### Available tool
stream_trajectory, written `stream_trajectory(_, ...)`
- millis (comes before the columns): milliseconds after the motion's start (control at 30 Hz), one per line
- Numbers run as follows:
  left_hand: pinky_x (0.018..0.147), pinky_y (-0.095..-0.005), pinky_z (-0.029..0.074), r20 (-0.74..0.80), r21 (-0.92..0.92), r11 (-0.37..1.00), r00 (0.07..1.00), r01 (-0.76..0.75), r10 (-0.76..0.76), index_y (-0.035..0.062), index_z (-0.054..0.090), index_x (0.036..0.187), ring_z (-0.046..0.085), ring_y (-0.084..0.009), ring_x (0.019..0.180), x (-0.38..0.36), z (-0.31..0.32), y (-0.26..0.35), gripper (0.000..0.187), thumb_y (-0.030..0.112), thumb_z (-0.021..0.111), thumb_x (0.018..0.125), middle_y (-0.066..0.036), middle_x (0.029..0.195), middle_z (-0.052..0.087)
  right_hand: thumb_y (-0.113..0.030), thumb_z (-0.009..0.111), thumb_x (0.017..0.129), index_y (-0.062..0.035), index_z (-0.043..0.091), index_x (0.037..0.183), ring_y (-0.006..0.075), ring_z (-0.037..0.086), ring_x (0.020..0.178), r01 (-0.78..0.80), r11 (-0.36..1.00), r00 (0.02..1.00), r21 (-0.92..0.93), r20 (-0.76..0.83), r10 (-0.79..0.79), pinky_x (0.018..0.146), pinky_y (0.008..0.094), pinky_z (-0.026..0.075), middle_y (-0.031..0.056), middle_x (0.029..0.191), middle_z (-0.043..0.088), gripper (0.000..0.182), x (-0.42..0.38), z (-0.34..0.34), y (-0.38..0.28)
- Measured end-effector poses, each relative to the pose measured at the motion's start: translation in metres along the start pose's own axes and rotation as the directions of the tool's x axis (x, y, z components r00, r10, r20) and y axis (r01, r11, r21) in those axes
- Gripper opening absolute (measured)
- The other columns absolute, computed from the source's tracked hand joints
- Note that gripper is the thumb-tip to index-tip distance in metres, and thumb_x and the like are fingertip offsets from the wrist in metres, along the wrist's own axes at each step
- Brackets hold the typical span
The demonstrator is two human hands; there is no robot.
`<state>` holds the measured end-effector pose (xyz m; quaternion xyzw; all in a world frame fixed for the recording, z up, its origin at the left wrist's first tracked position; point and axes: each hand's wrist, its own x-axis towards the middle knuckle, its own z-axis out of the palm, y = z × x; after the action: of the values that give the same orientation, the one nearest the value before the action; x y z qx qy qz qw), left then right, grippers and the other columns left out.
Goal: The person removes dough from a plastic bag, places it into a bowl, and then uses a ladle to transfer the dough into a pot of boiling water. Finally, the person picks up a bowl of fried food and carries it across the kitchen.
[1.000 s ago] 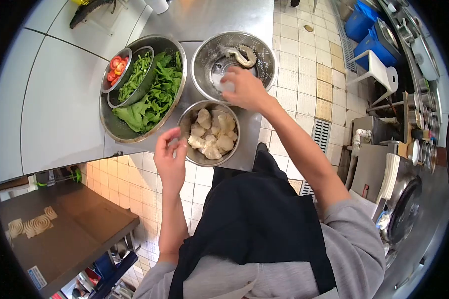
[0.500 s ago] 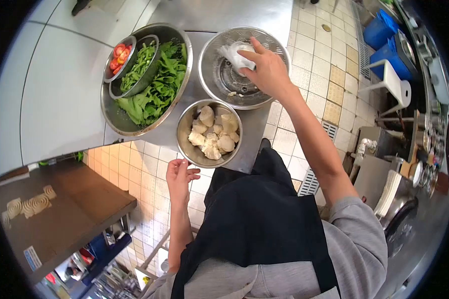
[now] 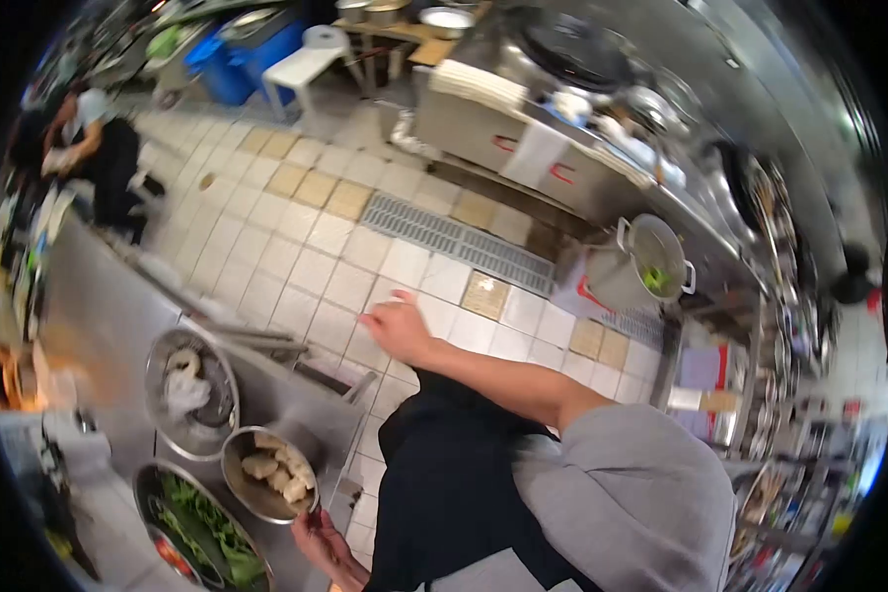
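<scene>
My left hand [image 3: 324, 545] is at the rim of a small metal bowl [image 3: 235, 481] that holds pale chunks [image 3: 278, 472]; its fingers are pressed together at the rim. Held out over the tiled floor, my right hand [image 3: 397, 324] has its fingers apart and nothing in it. Behind the small bowl stands a perforated metal bowl [image 3: 207, 439] with a crumpled whitish plastic bag [image 3: 185, 393] inside. A large metal bowl [image 3: 148, 476] with leafy greens [image 3: 229, 553] and red slices [image 3: 171, 555] sits at the lower left.
The bowls stand on a steel counter [image 3: 94, 306]. A person [image 3: 104, 148] crouches at the far left. Across the floor are a white stool [image 3: 306, 67], blue bins [image 3: 266, 49], a steel cooking station [image 3: 483, 123] and a two-handled pot [image 3: 641, 261]. A drain grate [image 3: 454, 242] crosses the tiles.
The view has swung right, so the bowls now appear at the lower left. My right hand has let go of the plastic bag and left the perforated bowl. My left hand has stayed by the small bowl.
</scene>
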<state>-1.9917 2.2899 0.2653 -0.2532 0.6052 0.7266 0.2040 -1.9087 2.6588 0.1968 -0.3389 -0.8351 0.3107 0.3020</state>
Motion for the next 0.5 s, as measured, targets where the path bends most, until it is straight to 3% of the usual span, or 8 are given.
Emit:
stream_trajectory(100,0.055,-0.0204,0.048,0.07,0.015,0.999,0.997,0.04,-0.041,-0.0002,0.057,0.095,0.064,-0.019,0.077,0.02,-0.01,-0.002,0.012,0.008,0.052,0.088,-0.009,0.085,0.064,-0.025,0.06,0.085,-0.0024,0.061,0.06,0.0387,0.059,0.06,-0.325,0.855,0.937,-0.404,-0.011,0.35,0.09,0.049,0.045,0.0197,0.061,0.059,0.034,-0.097,-0.054,0.119)
stream_trajectory(133,0.054,-0.0196,0.047,0.099,0.04,0.998,0.994,0.053,-0.056,-0.0003,0.057,0.094,0.064,-0.0188,0.076,0.031,-0.024,-0.003,0.012,0.008,0.052,0.087,-0.008,0.084,0.064,-0.017,0.059,0.083,0.0013,0.066,0.076,0.0416,0.062,0.073,-0.627,0.692,0.743,-0.359,-0.009,0.669,0.088,0.0487,0.047,0.0241,0.072,0.063,0.021,-0.126,-0.086,0.125)
stream_trajectory(167,0.053,-0.0188,0.046,0.128,0.062,0.996,0.989,0.063,-0.07,-0.0005,0.057,0.093,0.064,-0.0187,0.075,0.045,-0.038,-0.005,0.012,0.008,0.052,0.087,-0.007,0.083,0.063,-0.007,0.058,0.078,0.0028,0.058,0.117,0.0429,0.062,0.09,-0.596,0.741,0.787,-0.309,-0.046,0.615,0.088,0.0483,0.047,0.0283,0.093,0.064,0.04,-0.187,-0.095,0.178)
stream_trajectory(200,0.051,-0.0181,0.045,0.155,0.079,0.994,0.985,0.07,-0.081,-0.0006,0.056,0.093,0.063,-0.0185,0.074,0.052,-0.039,-0.007,0.011,0.007,0.052,0.086,-0.007,0.082,0.063,-0.001,0.055,0.072,-0.0008,0.028,0.144,0.0457,0.058,0.102,-0.712,0.586,0.56,-0.386,0.191,0.806,0.092,0.0476,0.046,0.0306,0.112,0.059,0.076,-0.196,-0.143,0.151)
stream_trajectory(233,0.05,-0.0211,0.043,0.116,0.09,0.995,0.992,0.034,-0.044,0.001,0.056,0.09,0.06,-0.0174,0.065,0.036,-0.026,-0.006,0.008,0.007,0.052,0.085,-0.005,0.076,0.059,-0.002,0.059,0.069,-0.005,0.016,0.148,0.0492,0.056,0.103,-0.619,0.618,0.634,-0.485,0.156,0.758,0.095,0.048,0.046,0.0303,0.114,0.058,0.09,-0.263,-0.138,0.204)
stream_trajectory(367,0.079,-0.0344,0.043,0.138,0.316,0.949,0.989,0.013,-0.059,0.0005,0.063,0.104,0.055,-0.0238,0.087,0.026,-0.047,-0.019,0.029,0.025,0.057,0.091,-0.012,0.093,0.063,-0.019,0.058,0.082,-0.0033,0.059,0.114,0.0355,0.056,0.117,-0.888,-0.105,-0.055,-0.447,-0.124,0.991,0.1,0.0602,0.036,0.0177,0.121,0.061,0.035,-0.344,-0.202,0.196)
stream_trajectory(433,0.075,-0.0339,0.043,0.17,0.41,0.912,0.982,0.004,-0.08,0.0,0.063,0.102,0.053,-0.022,0.081,0.0,-0.031,-0.01,0.028,0.025,0.058,0.09,-0.011,0.089,0.061,-0.02,0.053,0.087,-0.005,0.059,0.113,0.036,0.059,0.112,-0.882,-0.195,-0.134,-0.429,-0.169,0.977,0.092,0.0493,0.047,0.0193,0.117,0.062,0.031,-0.355,-0.234,0.176)
stream_trajectory(500,0.07,-0.0334,0.043,0.19,0.499,0.866,0.976,-0.006,-0.103,-0.0006,0.063,0.1,0.051,-0.0202,0.075,-0.028,-0.015,-0.005,0.027,0.024,0.059,0.089,-0.01,0.086,0.059,-0.024,0.056,0.085,-0.0046,0.063,0.107,0.0355,0.06,0.11,-0.907,-0.234,-0.141,-0.349,-0.271,0.952,0.093,0.0567,0.042,0.0188,0.114,0.063,0.03,-0.374,-0.24,0.191)
